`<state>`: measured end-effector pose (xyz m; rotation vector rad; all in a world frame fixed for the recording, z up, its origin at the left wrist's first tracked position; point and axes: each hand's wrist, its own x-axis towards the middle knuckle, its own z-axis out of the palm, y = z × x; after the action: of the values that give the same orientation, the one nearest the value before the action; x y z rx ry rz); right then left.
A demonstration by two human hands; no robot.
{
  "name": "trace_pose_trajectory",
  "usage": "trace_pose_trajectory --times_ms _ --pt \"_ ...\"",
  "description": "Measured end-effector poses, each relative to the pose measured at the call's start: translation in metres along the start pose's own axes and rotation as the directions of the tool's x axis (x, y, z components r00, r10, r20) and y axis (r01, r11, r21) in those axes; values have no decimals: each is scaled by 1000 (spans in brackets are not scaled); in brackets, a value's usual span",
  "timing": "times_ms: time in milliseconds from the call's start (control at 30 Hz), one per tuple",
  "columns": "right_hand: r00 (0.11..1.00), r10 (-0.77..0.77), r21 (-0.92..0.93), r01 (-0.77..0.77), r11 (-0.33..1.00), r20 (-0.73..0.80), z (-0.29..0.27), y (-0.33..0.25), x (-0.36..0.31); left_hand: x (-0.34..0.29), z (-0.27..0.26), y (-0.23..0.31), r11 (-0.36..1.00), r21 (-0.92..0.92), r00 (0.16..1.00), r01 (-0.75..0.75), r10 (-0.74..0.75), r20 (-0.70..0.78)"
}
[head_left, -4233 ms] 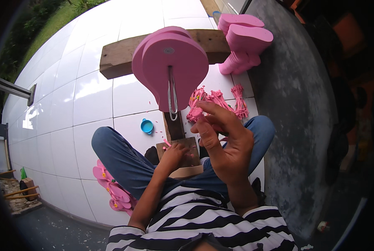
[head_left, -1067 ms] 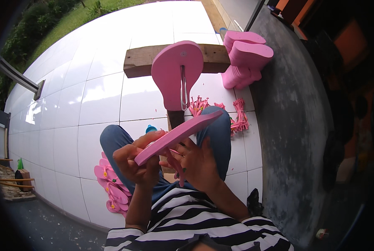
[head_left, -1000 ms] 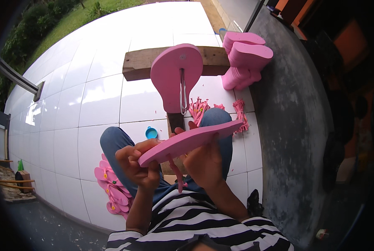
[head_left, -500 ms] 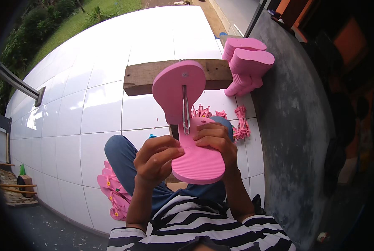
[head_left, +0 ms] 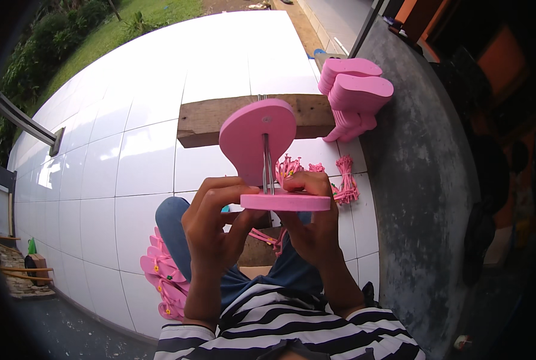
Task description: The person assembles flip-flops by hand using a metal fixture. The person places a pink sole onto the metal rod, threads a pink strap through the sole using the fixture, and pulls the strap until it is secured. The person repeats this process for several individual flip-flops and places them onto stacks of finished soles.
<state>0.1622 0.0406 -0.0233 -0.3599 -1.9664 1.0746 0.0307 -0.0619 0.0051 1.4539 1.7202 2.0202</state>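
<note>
We've got 1 pink sole (head_left: 286,203) up in front of us, flat, thick edge to us. L hand (head_left: 215,222) and R hand (head_left: 310,225) each pinch a side, fingers bent on top, thumbs low. Pink strap (head_left: 268,237) hangs under. 1 metal loop (head_left: 265,159) is just behind; can't tell if it touches. 1 more sole (head_left: 250,120) stands on 1 wood beam (head_left: 199,120). We count 3 strap bunches (head_left: 347,174), at least 2 sole stacks (head_left: 361,93), a few flip-flops (head_left: 166,279) (too overlapped to count). ½ sec ago we saw the held sole's ribbed top; now it's tipped flat, w/ strap showing. Room-wise, white tiles (head_left: 142,156) spread wide on L; on R, stacks sit by the grey strip's edge (head_left: 421,180)
</note>
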Motion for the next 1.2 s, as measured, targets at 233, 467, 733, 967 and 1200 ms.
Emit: trace_pose_trajectory --times_ms 233,467,733,967,1200 --pt "917 105 -205 -196 959 -386 21 22 54 47 21 -26 992 -6 978 128 -128 -167" --pt "880 217 -72 -271 960 -422 10 59 15 -3 10 -69 965 175 966 195 -158 -204" --pt "784 612 185 -589 787 -103 52 74 -105 -111 25 -106 913 105 858 395 -407 313" --pt "802 555 -97 -548 831 222 4 58 -119 -146 11 -96 831 8 744 557 -503 440" --pt "733 623 -122 -616 778 272 -15 19 -97 -145 12 -72 613 -101 558 783 -623 548"
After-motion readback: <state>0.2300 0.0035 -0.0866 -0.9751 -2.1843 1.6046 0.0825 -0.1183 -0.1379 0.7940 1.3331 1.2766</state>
